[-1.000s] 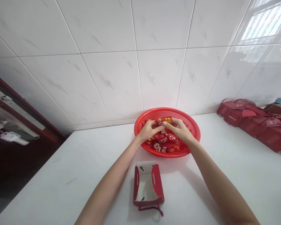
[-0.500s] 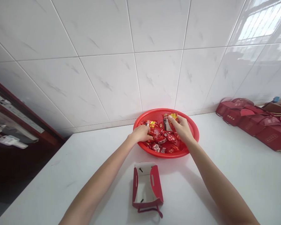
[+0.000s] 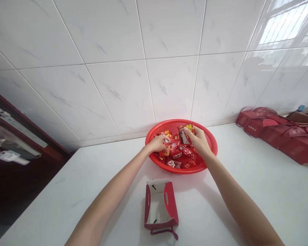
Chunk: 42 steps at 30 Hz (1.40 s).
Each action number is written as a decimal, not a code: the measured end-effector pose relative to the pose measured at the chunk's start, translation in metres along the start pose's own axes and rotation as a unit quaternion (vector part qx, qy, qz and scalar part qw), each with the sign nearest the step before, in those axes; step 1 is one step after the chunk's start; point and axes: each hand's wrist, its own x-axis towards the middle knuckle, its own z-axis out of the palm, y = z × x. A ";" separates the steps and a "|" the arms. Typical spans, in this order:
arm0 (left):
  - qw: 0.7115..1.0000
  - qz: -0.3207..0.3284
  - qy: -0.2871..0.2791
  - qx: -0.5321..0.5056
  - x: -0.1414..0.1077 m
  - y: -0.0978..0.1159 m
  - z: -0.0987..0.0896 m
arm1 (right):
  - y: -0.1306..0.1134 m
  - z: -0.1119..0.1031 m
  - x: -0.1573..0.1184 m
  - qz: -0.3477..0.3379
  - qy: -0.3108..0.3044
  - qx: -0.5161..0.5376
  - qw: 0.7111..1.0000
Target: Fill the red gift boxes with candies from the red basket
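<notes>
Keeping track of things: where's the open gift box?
Head view: the open gift box sits on the white counter, just in front of the red basket.

Bright daylight from a reflected window (image 3: 282,29) is glaring on the wall tiles (image 3: 246,82) at upper right, soft shadows are falling across the white counter (image 3: 269,201), and wide-angle distortion is bending the frame's edges.

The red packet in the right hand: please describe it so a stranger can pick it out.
On the white table by the tiled wall sits a round red basket of packets. At its far side, the right hand holds one packet upright, with yellow print at the top. Most others lie heaped below it.
</notes>
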 end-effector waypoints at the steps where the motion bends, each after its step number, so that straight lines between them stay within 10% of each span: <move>1: 1.000 0.007 0.013 -0.010 0.003 0.000 0.001 | -0.001 0.000 0.000 0.005 -0.002 0.003 1.000; 8: 0.989 0.028 0.117 -0.085 0.024 -0.007 0.000 | -0.001 0.000 0.001 0.027 -0.005 0.019 0.999; 21: 0.990 0.061 0.121 -0.048 0.023 -0.013 0.006 | -0.002 0.000 -0.001 0.033 -0.017 0.012 0.999; 32: 0.971 0.166 -0.121 0.126 0.004 0.009 0.013 | 0.000 0.000 0.000 0.019 -0.013 0.016 1.000; 42: 0.972 0.112 -0.062 0.195 0.010 0.007 0.010 | 0.000 0.000 0.000 0.022 0.010 0.016 1.000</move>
